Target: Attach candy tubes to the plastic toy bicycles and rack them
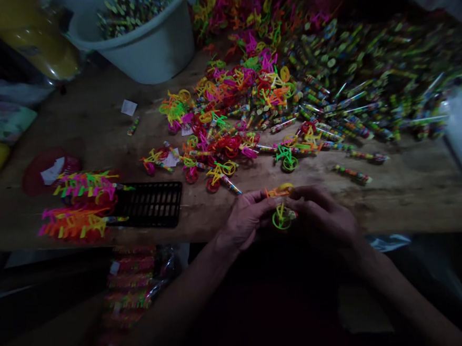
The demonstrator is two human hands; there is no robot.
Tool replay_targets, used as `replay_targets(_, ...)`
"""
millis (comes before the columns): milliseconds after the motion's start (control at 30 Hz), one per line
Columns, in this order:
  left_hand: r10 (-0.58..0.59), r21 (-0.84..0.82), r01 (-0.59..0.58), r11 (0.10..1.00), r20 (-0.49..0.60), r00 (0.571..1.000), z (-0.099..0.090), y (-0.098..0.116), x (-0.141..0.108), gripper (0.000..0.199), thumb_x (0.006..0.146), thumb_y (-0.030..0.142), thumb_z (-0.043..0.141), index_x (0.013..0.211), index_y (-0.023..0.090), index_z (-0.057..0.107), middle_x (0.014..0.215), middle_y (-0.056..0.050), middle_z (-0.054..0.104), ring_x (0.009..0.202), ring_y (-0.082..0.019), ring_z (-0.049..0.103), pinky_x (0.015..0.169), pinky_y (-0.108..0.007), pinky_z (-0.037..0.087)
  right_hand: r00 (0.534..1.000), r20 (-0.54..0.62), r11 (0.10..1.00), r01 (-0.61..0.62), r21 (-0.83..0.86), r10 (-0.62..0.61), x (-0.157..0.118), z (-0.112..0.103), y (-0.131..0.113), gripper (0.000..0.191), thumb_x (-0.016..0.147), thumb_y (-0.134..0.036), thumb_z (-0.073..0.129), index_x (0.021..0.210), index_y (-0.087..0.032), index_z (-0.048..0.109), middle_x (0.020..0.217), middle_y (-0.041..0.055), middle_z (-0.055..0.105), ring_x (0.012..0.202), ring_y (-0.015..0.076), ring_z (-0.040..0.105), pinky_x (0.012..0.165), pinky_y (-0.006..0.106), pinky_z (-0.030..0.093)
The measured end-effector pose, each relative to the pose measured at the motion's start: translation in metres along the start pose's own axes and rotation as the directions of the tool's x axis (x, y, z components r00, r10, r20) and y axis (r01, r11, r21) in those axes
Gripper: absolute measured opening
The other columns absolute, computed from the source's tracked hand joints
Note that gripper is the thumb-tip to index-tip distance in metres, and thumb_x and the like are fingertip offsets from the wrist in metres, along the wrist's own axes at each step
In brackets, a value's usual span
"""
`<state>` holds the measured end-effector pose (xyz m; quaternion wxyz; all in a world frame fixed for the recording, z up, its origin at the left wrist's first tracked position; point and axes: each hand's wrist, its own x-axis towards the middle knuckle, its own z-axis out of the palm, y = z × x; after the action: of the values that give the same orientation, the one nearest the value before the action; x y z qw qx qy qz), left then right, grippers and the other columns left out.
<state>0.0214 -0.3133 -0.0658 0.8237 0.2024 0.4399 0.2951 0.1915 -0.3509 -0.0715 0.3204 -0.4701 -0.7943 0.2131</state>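
Between my two hands, over the front edge of the wooden table, is a small plastic toy bicycle (281,218) with a yellow-green wheel and orange and yellow parts. My left hand (245,217) pinches it from the left. On its other side, the fingers of my right hand (324,212) close on it too. A pale tip shows near my right fingers; the rest is hidden. Just beyond my hands lie a green toy bicycle (288,159) and a yellow and red one (221,173) with a candy tube (232,185). Loose wrapped candy tubes (353,174) lie to the right.
A black slotted tray (154,203) at left carries rows of toy bicycles (80,221). Behind stands a white bucket (155,54) of candy tubes. Piles of bicycle parts (244,82) and candy tubes (366,68) cover the back. A red basket (33,173) sits far left. Packed bags (130,280) are below the edge.
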Motion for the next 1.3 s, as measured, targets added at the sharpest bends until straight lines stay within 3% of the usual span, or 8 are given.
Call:
replay_targets(167, 0.030, -0.013, -0.030, 0.999, 0.000, 1.000, 0.007, 0.009, -0.003, 0.025, 0.072, 0.026, 0.070, 0.090, 0.009, 0.065, 0.079, -0.007, 0.067, 0.062, -0.011, 0.061, 0.058, -0.022, 0.051, 1.000, -0.022, 1.000, 0.009, 0.021, -0.008, 0.011, -0.003, -0.002, 0.034, 0.087, -0.014, 0.048, 0.118, -0.026, 0.052, 0.112, 0.0074, 0.056, 0.093, 0.0158, 0.061, 0.072, 0.025, 0.054)
replay_targets(300, 0.335, 0.292, -0.269, 0.918, -0.205, 0.920, -0.010, 0.044, -0.011, 0.024, 0.068, 0.032, 0.072, 0.080, 0.013, 0.063, 0.070, -0.002, 0.065, 0.056, -0.010, 0.058, 0.056, -0.020, 0.047, 0.911, -0.351, 0.970, -0.164, 0.176, 0.218, 0.016, 0.002, 0.012, 0.029, 0.087, -0.020, 0.048, 0.113, -0.030, 0.057, 0.105, 0.0047, 0.062, 0.086, 0.0161, 0.063, 0.064, 0.025, 0.055)
replay_targets(433, 0.747, 0.910, -0.158, 0.384, -0.205, 0.633, -0.041, 0.079, -0.017, 0.037, 0.071, 0.035, 0.068, 0.103, 0.019, 0.059, 0.084, -0.004, 0.067, 0.074, -0.019, 0.063, 0.066, -0.029, 0.048, 0.709, -0.349, 0.756, -0.397, 0.520, 0.612, 0.012, -0.004, 0.021, 0.027, 0.086, -0.034, 0.052, 0.111, -0.023, 0.057, 0.072, -0.0005, 0.057, 0.051, 0.0093, 0.052, 0.041, 0.019, 0.044)
replay_targets(500, 0.873, 0.999, 0.022, 0.037, -0.043, 0.486, -0.046, 0.086, -0.014, 0.048, 0.075, 0.032, 0.064, 0.119, 0.018, 0.051, 0.107, -0.010, 0.063, 0.096, -0.026, 0.060, 0.082, -0.039, 0.046, 0.594, -0.143, 0.469, -0.441, 0.765, 0.792, 0.012, -0.008, 0.021, 0.032, 0.083, -0.042, 0.056, 0.109, -0.023, 0.056, 0.062, -0.0057, 0.049, 0.041, 0.0052, 0.039, 0.034, 0.017, 0.036)
replay_targets(600, 0.908, 0.946, 0.148, -0.288, 0.221, 0.356, -0.034, 0.081, -0.003, 0.045, 0.078, 0.027, 0.060, 0.121, 0.016, 0.050, 0.130, -0.015, 0.049, 0.122, -0.033, 0.041, 0.100, -0.052, 0.032, 0.561, 0.049, 0.198, -0.371, 0.907, 0.826, 0.017, -0.013, 0.021, 0.038, 0.078, -0.046, 0.061, 0.109, -0.026, 0.053, 0.062, -0.0078, 0.045, 0.038, 0.0032, 0.032, 0.031, 0.014, 0.029)
replay_targets(700, 0.850, 0.897, 0.123, -0.425, 0.348, 0.396, -0.004, 0.067, 0.014, 0.028, 0.079, 0.024, 0.059, 0.107, 0.020, 0.059, 0.129, -0.012, 0.050, 0.122, -0.036, 0.038, 0.098, -0.057, 0.028, 0.590, 0.091, 0.145, -0.341, 0.929, 0.802, 0.022, -0.018, 0.022, 0.037, 0.077, -0.046, 0.062, 0.109, -0.028, 0.053, 0.059, -0.0090, 0.039, 0.038, 0.0032, 0.029, 0.031, 0.013, 0.026)
replay_targets(933, 0.594, 0.846, -0.149, -0.513, 0.475, 0.649, 0.041, 0.036, 0.061, 0.041, 0.076, 0.036, 0.064, 0.111, 0.015, 0.054, 0.120, -0.015, 0.053, 0.110, -0.032, 0.046, 0.091, -0.048, 0.038, 0.620, 0.162, 0.207, -0.478, 0.853, 0.767, 0.005, -0.010, 0.029, 0.033, 0.082, -0.047, 0.054, 0.107, -0.024, 0.052, 0.065, -0.0056, 0.041, 0.044, 0.0051, 0.035, 0.036, 0.015, 0.028)
replay_targets(1300, 0.607, 0.777, -0.307, -0.550, 0.624, 0.491, 0.021, 0.070, 0.066, 0.029, 0.081, 0.018, 0.047, 0.107, 0.016, 0.058, 0.115, -0.009, 0.054, 0.109, -0.022, 0.049, 0.097, -0.034, 0.040, 0.789, -0.433, 0.900, -0.379, 0.217, 0.436, 0.038, -0.013, 0.030, 0.033, 0.082, -0.034, 0.057, 0.112, -0.020, 0.055, 0.068, -0.0023, 0.052, 0.054, 0.0106, 0.047, 0.050, 0.022, 0.039)
